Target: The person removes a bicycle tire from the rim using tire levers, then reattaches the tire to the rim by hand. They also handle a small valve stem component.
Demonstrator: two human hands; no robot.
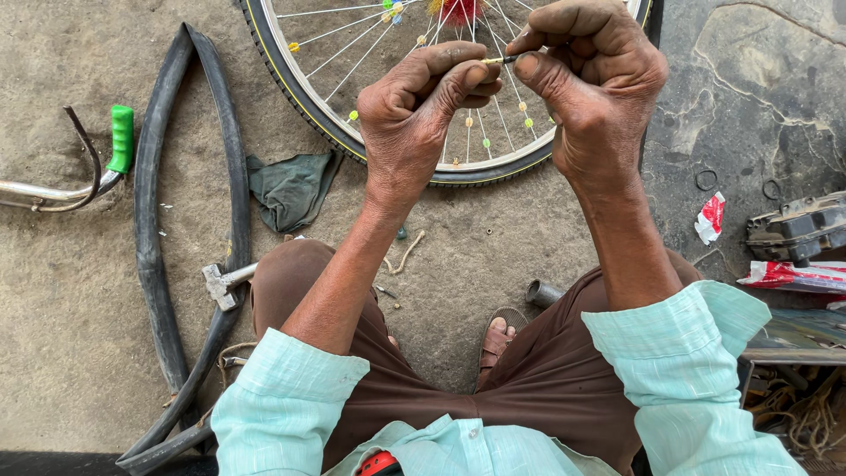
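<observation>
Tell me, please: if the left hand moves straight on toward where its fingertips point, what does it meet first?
The left hand points right along the thin spoke piece, so it would first meet the right hand, pinching the other end. The bicycle wheel appears to lie lower, though depth is unclear.

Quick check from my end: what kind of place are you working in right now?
Likely a roadside or open-air bicycle repair spot: a spoked bicycle wheel, a loose rubber tube and a hammer lie on bare ground.

Black inner tube point(150, 220), green handlebar grip point(121, 138), dark green rag point(291, 188); pale mint sleeves point(291, 397)
</observation>
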